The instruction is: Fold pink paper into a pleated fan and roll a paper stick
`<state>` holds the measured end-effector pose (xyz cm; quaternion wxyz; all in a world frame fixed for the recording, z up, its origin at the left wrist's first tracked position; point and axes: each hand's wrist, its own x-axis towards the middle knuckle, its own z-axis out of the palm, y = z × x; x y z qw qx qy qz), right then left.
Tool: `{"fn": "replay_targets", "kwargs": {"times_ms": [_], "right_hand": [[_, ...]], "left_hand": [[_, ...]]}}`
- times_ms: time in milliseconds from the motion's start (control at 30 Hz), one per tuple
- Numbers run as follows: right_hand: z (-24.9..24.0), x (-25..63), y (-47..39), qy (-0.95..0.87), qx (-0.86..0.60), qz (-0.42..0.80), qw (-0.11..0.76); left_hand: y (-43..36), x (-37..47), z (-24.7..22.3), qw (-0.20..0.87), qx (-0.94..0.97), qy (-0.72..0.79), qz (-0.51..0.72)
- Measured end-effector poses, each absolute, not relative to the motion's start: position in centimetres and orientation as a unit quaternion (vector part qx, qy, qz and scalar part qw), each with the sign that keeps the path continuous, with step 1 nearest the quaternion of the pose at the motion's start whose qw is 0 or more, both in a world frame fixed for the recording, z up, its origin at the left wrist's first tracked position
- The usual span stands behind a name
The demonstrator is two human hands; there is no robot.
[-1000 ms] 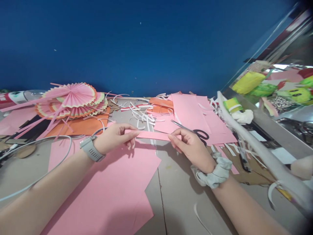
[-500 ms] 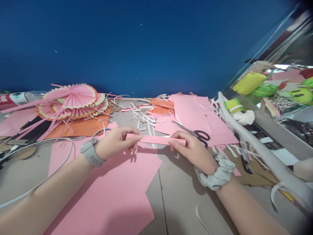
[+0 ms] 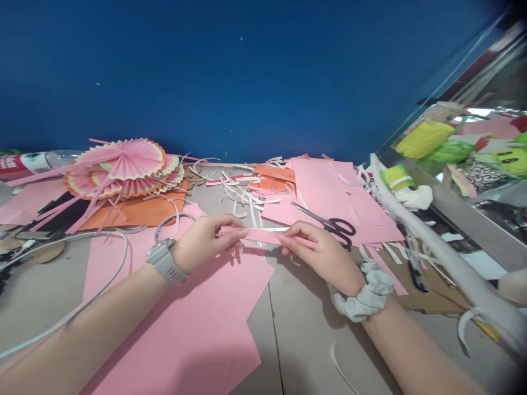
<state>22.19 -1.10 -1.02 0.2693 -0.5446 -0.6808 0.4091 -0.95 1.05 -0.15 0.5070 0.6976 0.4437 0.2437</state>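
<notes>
Both hands pinch one pink paper strip (image 3: pixel 263 236), which hangs just above the table (image 3: pixel 300 329) in front of the scissors (image 3: pixel 329 222). The left hand (image 3: pixel 206 241) has thumb and forefinger closed on the strip's left end; the right hand (image 3: pixel 319 249) has its fingers closed over the right end, with the rest of that end hidden under the hand. Compared with a second ago, the two hands have drawn closer together, so less of the strip shows between them, and it now tilts slightly, its left end a little higher. A thin white sliver runs along the strip's far edge where earlier only pink showed. The left hand, with its grey watch (image 3: pixel 167 262), has moved rightward toward the scissors, while the right hand, with the grey scrunchie (image 3: pixel 364 291) on its wrist, has barely shifted. The scissors lie shut on a pink sheet (image 3: pixel 329 192), just beyond the right hand, as before. To the left of the scissors is a litter of white paper trimmings (image 3: pixel 241 195), and farther left the folded paper fans (image 3: pixel 123 164) rest on an orange sheet (image 3: pixel 132 211). Nearer than the scissors, a large pink sheet (image 3: pixel 185 323) lies under the left forearm, with a white cable (image 3: pixel 90 296) curving over its left side.
</notes>
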Motion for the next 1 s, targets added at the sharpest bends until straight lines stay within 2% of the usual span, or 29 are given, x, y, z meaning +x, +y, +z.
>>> {"fn": "replay_targets", "kwargs": {"times_ms": [167, 467, 567, 667, 700, 867, 1000], "right_hand": [[-0.6, 22.3, -1.2, -0.681, -0.536, 0.419, 0.271], [-0.5, 22.3, -1.3, -0.695, -0.536, 0.384, 0.288], [-0.3, 22.1, -1.4, -0.718, -0.531, 0.365, 0.265], [-0.2, 21.4, -1.7, -0.751, -0.486, 0.374, 0.244], [-0.2, 21.1, -1.8, -0.760, -0.468, 0.382, 0.239], [-0.9, 20.2, -2.3, -0.781, -0.430, 0.404, 0.204], [-1.1, 20.4, -2.2, -0.765, -0.442, 0.422, 0.201]], "left_hand": [[1.6, -1.4, 0.2, 0.541, 0.678, 0.443, 0.228], [1.5, -1.7, 0.4, 0.508, 0.699, 0.444, 0.238], [1.6, -2.1, 1.6, 0.445, 0.779, 0.421, 0.137], [1.0, -1.9, 2.9, 0.301, 0.841, 0.448, 0.025], [0.8, -1.7, 3.1, 0.285, 0.845, 0.452, 0.005], [0.0, -0.5, 2.6, 0.379, 0.847, 0.371, -0.018], [0.2, -0.3, 2.2, 0.391, 0.847, 0.359, -0.024]]}}
